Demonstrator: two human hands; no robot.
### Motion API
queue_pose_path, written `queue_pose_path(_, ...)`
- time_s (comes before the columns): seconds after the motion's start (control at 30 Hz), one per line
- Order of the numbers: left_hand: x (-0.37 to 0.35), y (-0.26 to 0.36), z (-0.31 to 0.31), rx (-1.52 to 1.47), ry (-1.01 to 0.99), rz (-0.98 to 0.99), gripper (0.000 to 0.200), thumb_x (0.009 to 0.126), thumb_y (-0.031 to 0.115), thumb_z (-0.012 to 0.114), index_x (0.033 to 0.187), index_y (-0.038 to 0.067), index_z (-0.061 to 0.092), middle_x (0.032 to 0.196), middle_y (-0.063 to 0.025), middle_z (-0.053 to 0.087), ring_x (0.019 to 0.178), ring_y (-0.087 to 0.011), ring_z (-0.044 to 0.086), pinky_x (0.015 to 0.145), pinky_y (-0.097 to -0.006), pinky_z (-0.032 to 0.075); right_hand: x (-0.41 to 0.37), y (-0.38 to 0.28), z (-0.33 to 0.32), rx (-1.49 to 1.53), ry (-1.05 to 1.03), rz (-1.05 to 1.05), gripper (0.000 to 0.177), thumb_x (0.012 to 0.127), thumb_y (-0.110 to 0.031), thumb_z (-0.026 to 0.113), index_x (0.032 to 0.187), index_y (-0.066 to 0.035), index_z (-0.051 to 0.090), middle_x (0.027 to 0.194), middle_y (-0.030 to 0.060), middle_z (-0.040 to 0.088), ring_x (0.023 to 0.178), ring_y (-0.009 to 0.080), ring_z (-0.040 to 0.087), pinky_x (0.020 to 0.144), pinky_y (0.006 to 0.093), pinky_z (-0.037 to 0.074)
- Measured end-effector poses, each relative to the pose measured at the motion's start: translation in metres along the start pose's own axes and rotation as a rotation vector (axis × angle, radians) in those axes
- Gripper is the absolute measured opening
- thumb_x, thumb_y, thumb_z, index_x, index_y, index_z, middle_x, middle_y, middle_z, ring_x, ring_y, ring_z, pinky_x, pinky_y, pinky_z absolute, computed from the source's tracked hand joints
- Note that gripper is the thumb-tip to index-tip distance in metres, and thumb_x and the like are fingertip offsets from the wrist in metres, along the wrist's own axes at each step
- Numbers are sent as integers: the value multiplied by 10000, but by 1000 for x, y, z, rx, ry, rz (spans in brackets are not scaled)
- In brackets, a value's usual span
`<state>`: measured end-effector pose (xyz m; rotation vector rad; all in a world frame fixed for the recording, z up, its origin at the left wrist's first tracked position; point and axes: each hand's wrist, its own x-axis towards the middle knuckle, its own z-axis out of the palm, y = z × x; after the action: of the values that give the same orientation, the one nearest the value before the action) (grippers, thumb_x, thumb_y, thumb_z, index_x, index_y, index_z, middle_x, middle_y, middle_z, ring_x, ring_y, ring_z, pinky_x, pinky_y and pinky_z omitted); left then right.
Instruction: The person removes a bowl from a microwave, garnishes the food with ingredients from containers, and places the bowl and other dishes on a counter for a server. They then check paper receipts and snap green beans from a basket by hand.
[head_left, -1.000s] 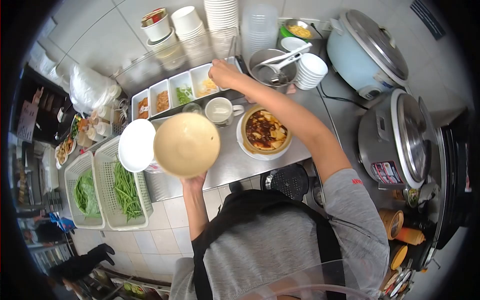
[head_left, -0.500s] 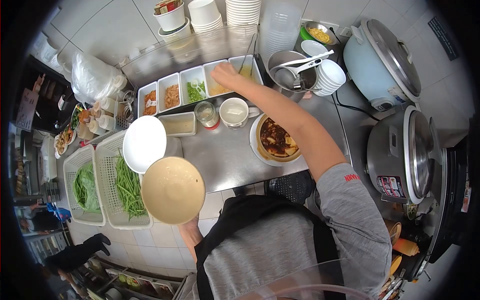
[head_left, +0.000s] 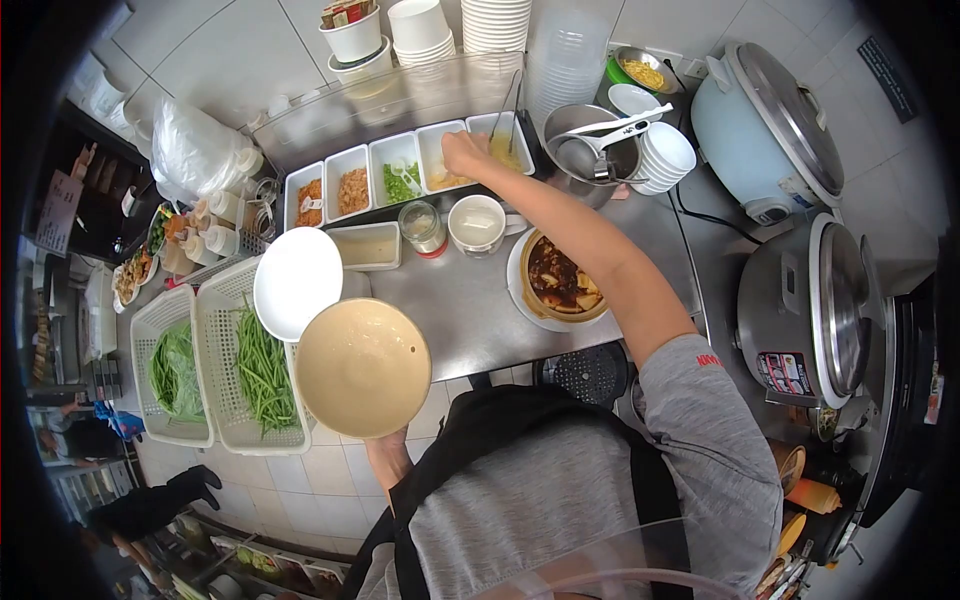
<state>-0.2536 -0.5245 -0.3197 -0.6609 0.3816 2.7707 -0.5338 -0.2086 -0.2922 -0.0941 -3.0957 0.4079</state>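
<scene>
My left hand (head_left: 388, 452) is wrapped under a beige lid (head_left: 363, 368) that has a small hole near its rim; its fingers are mostly hidden beneath it. My right hand (head_left: 465, 155) is closed over the white tray of pale yellow bits (head_left: 441, 178), fingertips down at the food; what they pinch is too small to make out. Left of that tray are trays of green onion (head_left: 400, 180) and brown bits (head_left: 352, 190). Below my right forearm, a clay pot (head_left: 560, 275) of dark sauce and pale chunks rests on a white plate (head_left: 522, 300).
A white bowl (head_left: 297, 284), a glass jar (head_left: 422, 228) and a mug (head_left: 477, 224) stand on the counter. Baskets of green beans (head_left: 263, 375) are at left. A metal pot (head_left: 560, 125) with ladles and two cookers (head_left: 745, 125) stand right. Another person (head_left: 150, 505) is at lower left.
The beige lid in my left hand has shifted right and slightly up. My right hand has moved slightly right and down, still at the yellow tray. The view has shifted a little.
</scene>
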Motion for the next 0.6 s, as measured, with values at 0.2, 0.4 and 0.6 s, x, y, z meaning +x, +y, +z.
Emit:
queue_pose_path(0.2,-5,2,-4,-87,-37,-46,463,854,357,461,1130,-14,456,1098,-196,529,949,-345,564,751,-497,514,-4,-6,1,40,-63,53,165,729,-94,538,853,-59,641,889,153,638,885,291,603,823,441,345)
queue_pose_path(0.4,-5,2,-5,-69,-85,-34,454,854,337,472,1118,-32,458,1099,-196,532,952,-338,562,756,-489,514,5,0,-8,191,-155,259,218,681,-89,596,892,-65,641,950,141,629,956,274,582,851,432,329)
queue_pose_path(0.6,-8,-3,14,22,-153,29,439,851,327,486,1102,-33,474,1091,-191,538,955,-320,562,787,-448,509,-2,32,-2,508,-18,279,113,717,-146,622,781,-66,673,784,120,648,762,210,628,685,364,440)
